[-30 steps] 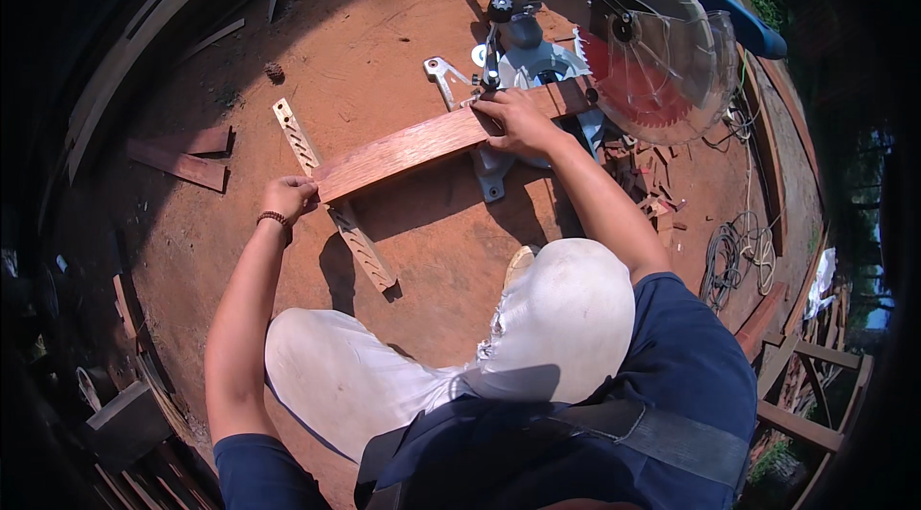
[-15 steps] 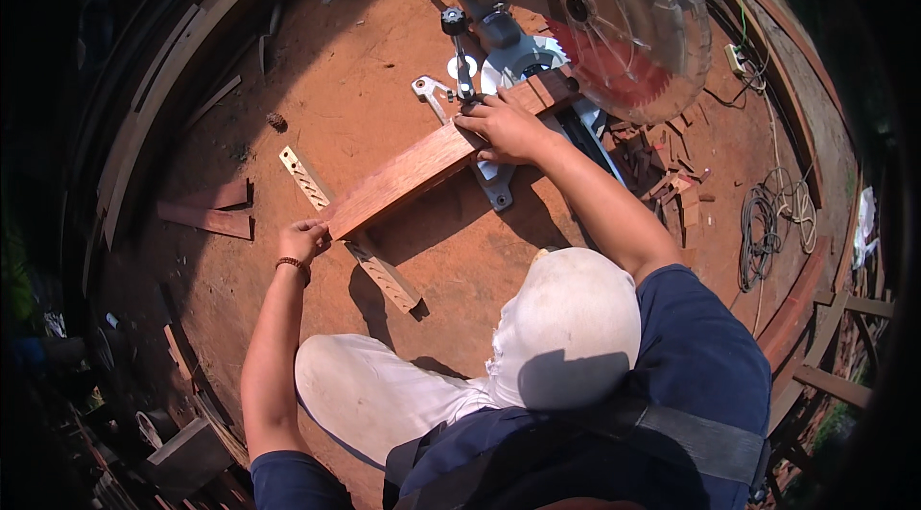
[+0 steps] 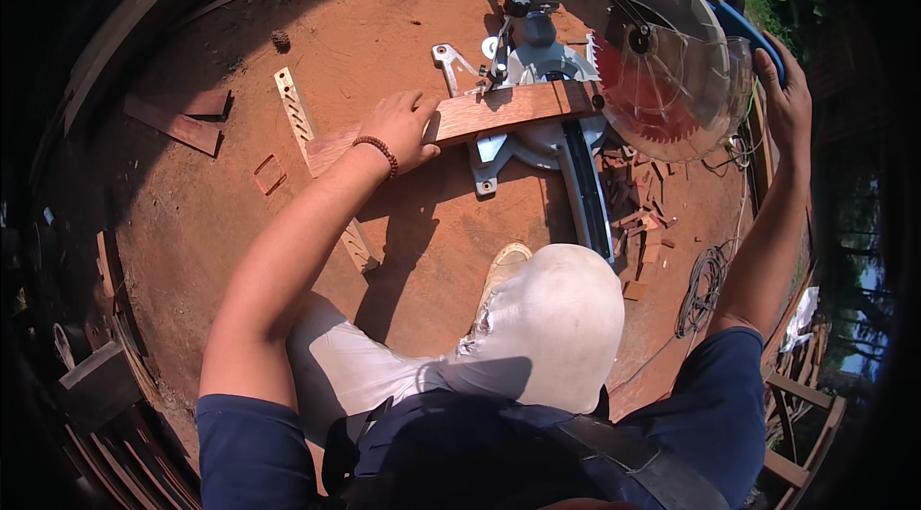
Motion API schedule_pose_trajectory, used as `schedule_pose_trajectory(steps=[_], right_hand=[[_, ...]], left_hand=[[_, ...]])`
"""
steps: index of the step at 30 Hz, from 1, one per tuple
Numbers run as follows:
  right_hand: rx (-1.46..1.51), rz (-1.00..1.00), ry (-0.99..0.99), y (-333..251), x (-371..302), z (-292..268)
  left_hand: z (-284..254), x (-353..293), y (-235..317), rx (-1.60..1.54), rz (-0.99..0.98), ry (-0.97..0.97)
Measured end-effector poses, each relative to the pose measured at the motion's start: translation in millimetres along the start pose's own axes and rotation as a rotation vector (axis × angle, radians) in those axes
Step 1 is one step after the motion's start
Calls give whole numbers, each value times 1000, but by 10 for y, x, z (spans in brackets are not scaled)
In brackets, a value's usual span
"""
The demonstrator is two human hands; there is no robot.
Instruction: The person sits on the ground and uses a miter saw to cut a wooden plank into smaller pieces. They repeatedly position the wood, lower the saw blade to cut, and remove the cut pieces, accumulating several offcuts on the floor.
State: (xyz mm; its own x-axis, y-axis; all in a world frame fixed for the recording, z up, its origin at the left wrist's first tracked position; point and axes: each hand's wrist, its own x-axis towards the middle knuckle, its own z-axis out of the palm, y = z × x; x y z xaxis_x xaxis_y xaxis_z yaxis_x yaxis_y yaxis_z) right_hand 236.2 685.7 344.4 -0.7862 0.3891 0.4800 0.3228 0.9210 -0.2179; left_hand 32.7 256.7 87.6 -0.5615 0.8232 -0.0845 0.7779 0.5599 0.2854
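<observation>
Boards (image 3: pixel 176 124) lie far left on red dirt (image 3: pixel 173 213); a slotted strip (image 3: pixel 291 107) crosses under your plank (image 3: pixel 513 113). Your left hand (image 3: pixel 398 133) clasps it, its right end over the miter saw (image 3: pixel 657 78); offcuts (image 3: pixel 641 195), coiled cable (image 3: pixel 702 291) beyond, your right hand (image 3: pixel 789 105) wrapping the blue handle (image 3: pixel 754 33).

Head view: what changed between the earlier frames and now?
Right hand let go of the board and moved right, onto the saw's blue handle. Left hand slid right from the board's left end and now grips it from above, nearer the middle. Unchanged: board on the saw, its left end over the strip; blade raised.
</observation>
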Motion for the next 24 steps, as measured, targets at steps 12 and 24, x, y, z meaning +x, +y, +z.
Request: schedule_pose_trajectory(steps=[12,24], right_hand=[[9,29,226,-37,-558,280],[62,-76,264,70,-1035,551]], left_hand=[[345,110,21,6,-38,116],[428,140,31,-28,-47,144]])
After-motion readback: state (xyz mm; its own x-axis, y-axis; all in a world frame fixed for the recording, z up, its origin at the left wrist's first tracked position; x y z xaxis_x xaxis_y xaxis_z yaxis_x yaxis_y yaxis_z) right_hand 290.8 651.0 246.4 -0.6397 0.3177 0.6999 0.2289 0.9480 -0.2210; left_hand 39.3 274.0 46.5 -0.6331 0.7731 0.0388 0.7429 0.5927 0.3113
